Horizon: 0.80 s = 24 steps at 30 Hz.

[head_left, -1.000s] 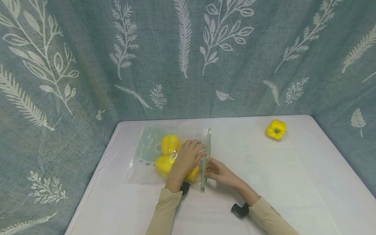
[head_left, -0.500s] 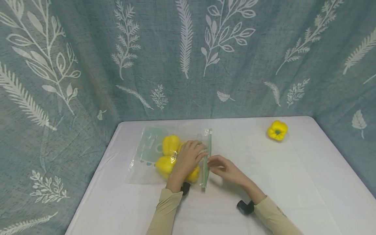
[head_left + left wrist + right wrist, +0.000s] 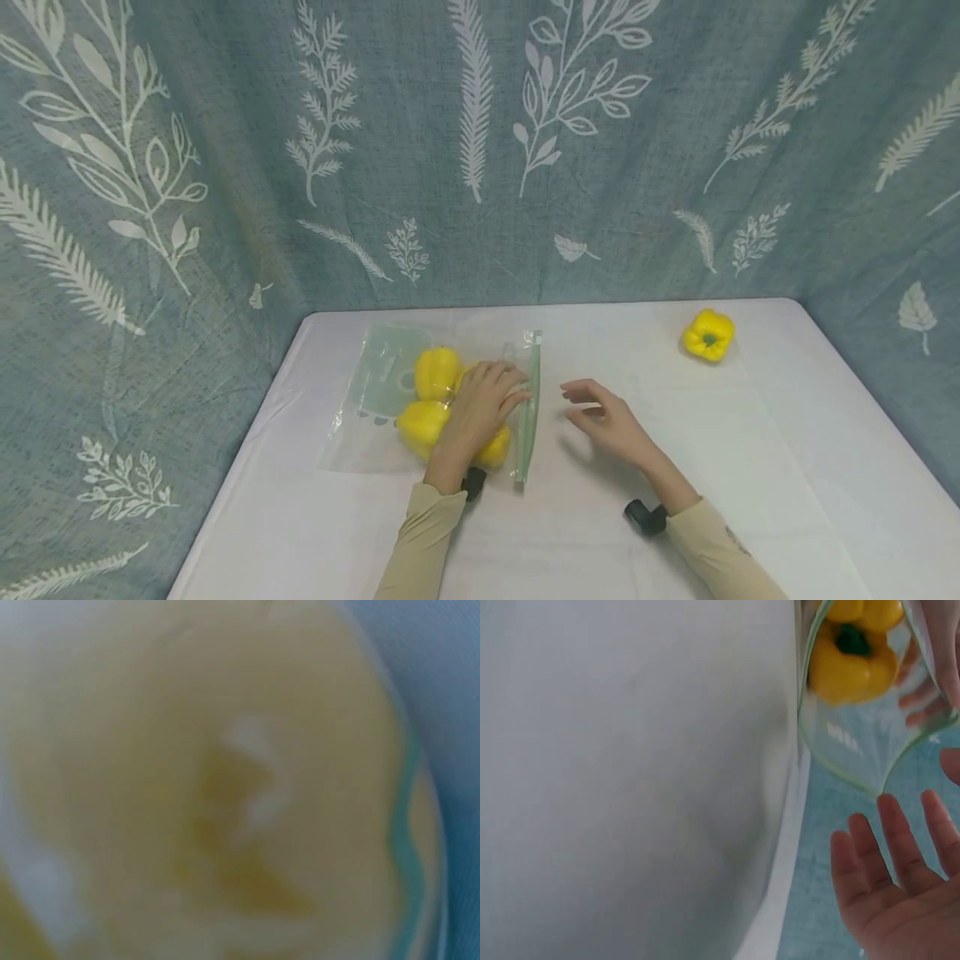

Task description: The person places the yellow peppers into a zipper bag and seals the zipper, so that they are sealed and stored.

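Observation:
In the head view, a clear zip bag [image 3: 352, 454] with a pale green strip [image 3: 527, 446] along its mouth lies on the table's left half. It holds several yellow bell peppers [image 3: 423, 425]. My left hand [image 3: 480, 408] lies over the peppers and grips the upper film near the mouth. Part of this grip is hidden; blurred yellow fills the left wrist view. My right hand [image 3: 611, 425] hovers to the right of the strip, touching nothing, its fingers loosely bent. The right wrist view shows the bag's mouth [image 3: 841, 774] parted, with a pepper [image 3: 851, 671] inside.
Another yellow bell pepper [image 3: 708, 335] sits alone near the table's back right, stem facing me. White cloth covers the table [image 3: 750, 450]. Patterned blue-green curtains [image 3: 495, 250] stand behind and at both sides. A black wrist camera [image 3: 647, 517] sits by my right sleeve.
My right hand has let go of the bag's strip and drawn away to the right, its fingers spreading. The left hand has stayed on the bag.

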Available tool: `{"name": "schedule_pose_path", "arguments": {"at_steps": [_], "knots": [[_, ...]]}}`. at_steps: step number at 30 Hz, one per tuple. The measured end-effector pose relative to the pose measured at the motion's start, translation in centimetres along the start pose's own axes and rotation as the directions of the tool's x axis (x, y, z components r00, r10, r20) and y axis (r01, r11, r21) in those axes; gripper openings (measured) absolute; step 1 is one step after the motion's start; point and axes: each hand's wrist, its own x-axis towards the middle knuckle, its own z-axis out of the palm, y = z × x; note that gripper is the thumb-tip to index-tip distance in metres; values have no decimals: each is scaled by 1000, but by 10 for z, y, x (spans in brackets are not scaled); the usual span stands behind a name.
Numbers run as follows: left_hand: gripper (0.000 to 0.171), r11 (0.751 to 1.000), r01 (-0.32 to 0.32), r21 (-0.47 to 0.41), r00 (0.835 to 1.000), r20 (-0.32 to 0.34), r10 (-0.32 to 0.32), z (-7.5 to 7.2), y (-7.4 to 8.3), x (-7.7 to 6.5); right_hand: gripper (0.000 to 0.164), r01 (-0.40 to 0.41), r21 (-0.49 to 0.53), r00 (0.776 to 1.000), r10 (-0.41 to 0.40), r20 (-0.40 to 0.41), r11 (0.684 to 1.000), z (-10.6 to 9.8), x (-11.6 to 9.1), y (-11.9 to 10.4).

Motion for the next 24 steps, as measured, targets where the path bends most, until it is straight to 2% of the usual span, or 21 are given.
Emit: {"name": "schedule_pose_path", "arguments": {"at_steps": [4, 12, 19, 24], "knots": [[32, 1000, -10, 1, 1000, -8, 10, 0, 0, 0, 36, 8, -29, 998, -10, -60, 1000, -8, 0, 2], [31, 1000, -22, -16, 1000, -23, 22, 1, 1, 0, 37, -2, -110, 991, -13, -136, 994, -30, 1, 21], [31, 1000, -21, -12, 1000, -22, 21, 2, 0, -1, 40, -60, -153, 980, 29, -198, 986, -50, -1, 27], [32, 1000, -20, -12, 1000, -21, 20, 2, -1, -1, 42, -97, -192, 961, 42, -272, 977, -62, -1, 32]]}}
